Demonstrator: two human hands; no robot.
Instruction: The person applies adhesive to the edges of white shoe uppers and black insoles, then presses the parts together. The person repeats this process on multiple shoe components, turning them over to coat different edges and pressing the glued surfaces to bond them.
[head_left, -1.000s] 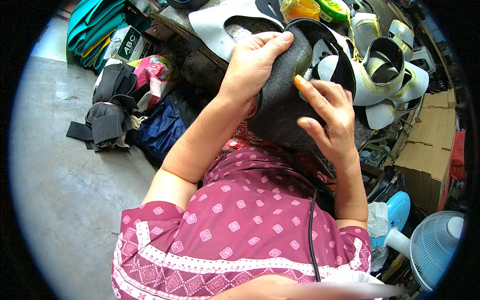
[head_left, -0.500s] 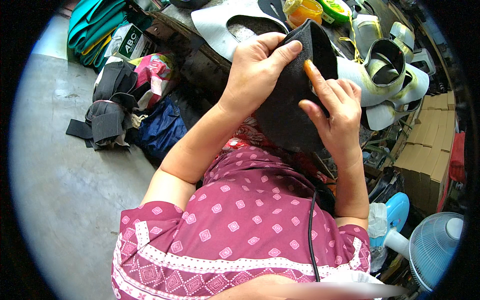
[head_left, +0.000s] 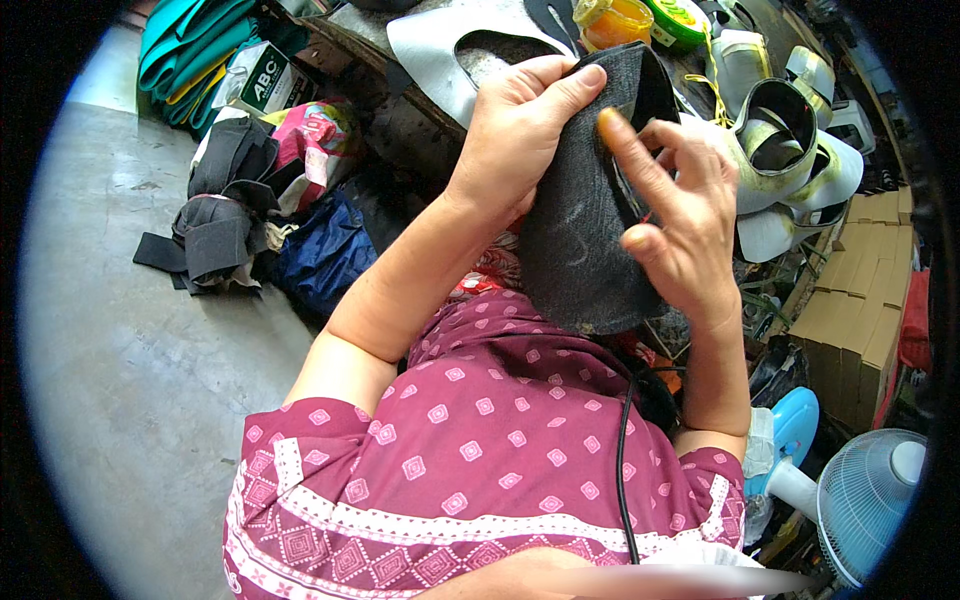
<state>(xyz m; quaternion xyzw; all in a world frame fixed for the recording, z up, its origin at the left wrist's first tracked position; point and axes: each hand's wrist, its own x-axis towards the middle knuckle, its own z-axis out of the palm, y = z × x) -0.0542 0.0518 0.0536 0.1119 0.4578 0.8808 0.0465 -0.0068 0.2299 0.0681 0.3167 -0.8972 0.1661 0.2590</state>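
My left hand (head_left: pixel 525 130) pinches the upper edge of a black fabric shoe upper (head_left: pixel 590 230), thumb on its outer face. The piece hangs down in front of my shirt, its dark inner side showing at the upper right. My right hand (head_left: pixel 690 205) is beside its right edge, index finger stretched out and thumb apart. Orange-yellow glue coats that fingertip, which is over the fabric near the edge; whether it touches I cannot tell. Behind the piece stands an open jar of orange-yellow glue (head_left: pixel 613 22).
White shoe uppers (head_left: pixel 430 50) with glue-stained edges lie on the worktable, several more (head_left: pixel 775 125) at right. A green round tub (head_left: pixel 680 20) stands beside the jar. Black fabric bundles (head_left: pixel 215 240) lie on the floor at left. Stacked cardboard (head_left: pixel 855 280) and a fan (head_left: pixel 870 500) are at right.
The black upper has turned, showing more of its outer face, and its lower end hangs slightly lower. My right index finger has moved slightly left and up along the edge.
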